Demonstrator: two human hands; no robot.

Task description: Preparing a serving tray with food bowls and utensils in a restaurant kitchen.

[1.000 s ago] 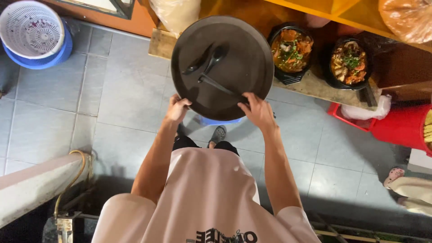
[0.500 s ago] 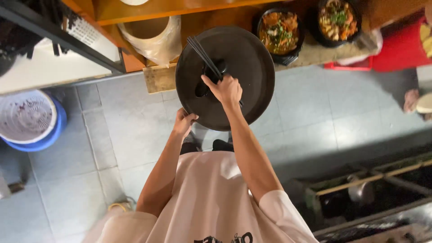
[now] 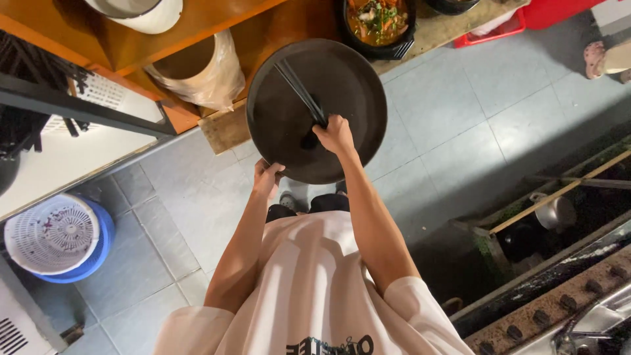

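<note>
Shifted leftward, right hand [image 3: 335,135] grips black chopsticks [image 3: 299,92] on round dark tray [image 3: 348,85]; left hand [image 3: 266,177] clasps its rim.

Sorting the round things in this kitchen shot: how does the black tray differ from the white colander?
The round black tray is flat, solid and dark; the white colander is bowl-shaped and perforated. The tray is held up, left hand at its rim and right hand on it; the colander sits in a blue basin on the floor. Both are round.

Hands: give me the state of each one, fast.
Left hand: closed on the near rim of the round black tray.
Right hand: closed on thin black chopsticks lying on the tray.
</note>
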